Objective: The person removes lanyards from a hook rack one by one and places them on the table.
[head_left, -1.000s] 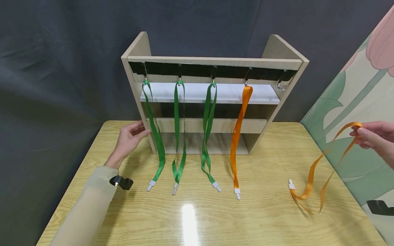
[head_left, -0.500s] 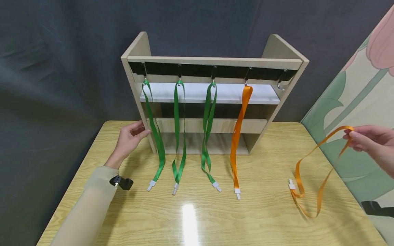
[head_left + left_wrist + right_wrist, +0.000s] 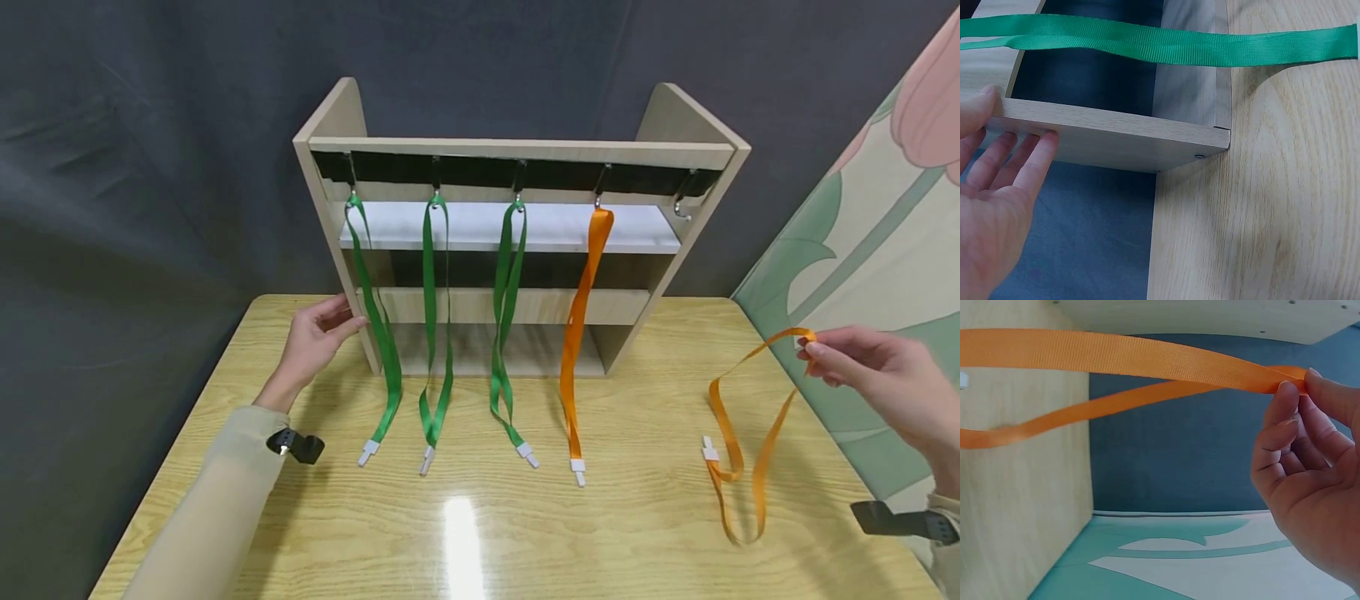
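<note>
At the right, my right hand (image 3: 881,371) pinches the top of an orange lanyard (image 3: 722,408) between thumb and fingertips. The strap opens into a loop below, and its white clip (image 3: 709,450) rests on the table. In the right wrist view the orange strap (image 3: 1116,355) runs left from the fingertips. My left hand (image 3: 318,337) holds the left side panel (image 3: 1104,124) of a wooden shelf unit, thumb at the front edge, fingers against the outer face. Three green lanyards (image 3: 430,283) and one orange lanyard (image 3: 577,317) hang from hooks on the unit. The rightmost hook (image 3: 681,208) is bare.
The shelf unit's white shelf (image 3: 472,225) lies behind the hanging straps. A wood-grain table (image 3: 300,533) carries the unit. A dark curtain (image 3: 150,150) stands behind, and a panel with a flower print (image 3: 885,242) borders the table on the right.
My right hand has moved left and slightly down, carrying the top of the orange lanyard, whose loop has shifted. The clip stays on the table. My left hand keeps its place.
</note>
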The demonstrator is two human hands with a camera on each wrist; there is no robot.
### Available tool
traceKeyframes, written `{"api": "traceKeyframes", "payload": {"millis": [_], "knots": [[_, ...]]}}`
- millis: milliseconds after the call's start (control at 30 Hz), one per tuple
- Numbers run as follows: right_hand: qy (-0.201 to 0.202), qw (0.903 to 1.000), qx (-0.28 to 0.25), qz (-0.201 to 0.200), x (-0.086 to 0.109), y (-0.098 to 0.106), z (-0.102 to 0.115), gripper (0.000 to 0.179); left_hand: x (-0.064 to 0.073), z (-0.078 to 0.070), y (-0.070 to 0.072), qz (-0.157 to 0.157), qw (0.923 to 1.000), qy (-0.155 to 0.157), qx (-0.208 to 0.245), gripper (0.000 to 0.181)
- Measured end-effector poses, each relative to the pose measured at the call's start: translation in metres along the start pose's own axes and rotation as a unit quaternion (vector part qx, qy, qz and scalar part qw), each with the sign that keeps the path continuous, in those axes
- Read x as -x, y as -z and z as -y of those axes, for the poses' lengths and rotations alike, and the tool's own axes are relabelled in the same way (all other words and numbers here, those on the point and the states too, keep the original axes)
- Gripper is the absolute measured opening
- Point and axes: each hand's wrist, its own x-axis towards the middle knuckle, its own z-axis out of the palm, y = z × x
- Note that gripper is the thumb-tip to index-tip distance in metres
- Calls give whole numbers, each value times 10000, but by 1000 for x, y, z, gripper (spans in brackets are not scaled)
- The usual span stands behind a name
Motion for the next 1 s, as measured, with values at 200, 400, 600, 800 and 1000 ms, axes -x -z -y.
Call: {"api": "traceKeyframes", "payload": {"millis": [200, 400, 600, 800, 1000], "knots": [[-259, 9995, 155, 117, 3, -9, -7, 22, 0, -1, 0, 3, 10000, 20, -22, 42], [-305, 9993, 67, 209, 5, -16, -12, 22, 0, -1, -1, -2, 10000, 6, -28, 42], [-316, 9990, 48, 304, 8, -21, -15, 22, 0, -1, 0, -9, 10000, -28, -66, 41], [-251, 9984, 98, 498, 12, -28, -21, 20, 0, 1, 0, -6, 10000, -60, -23, 41], [23, 9964, 190, 825, 16, -36, -31, 13, 0, 3, 0, -5, 9999, -107, -51, 41]]}}
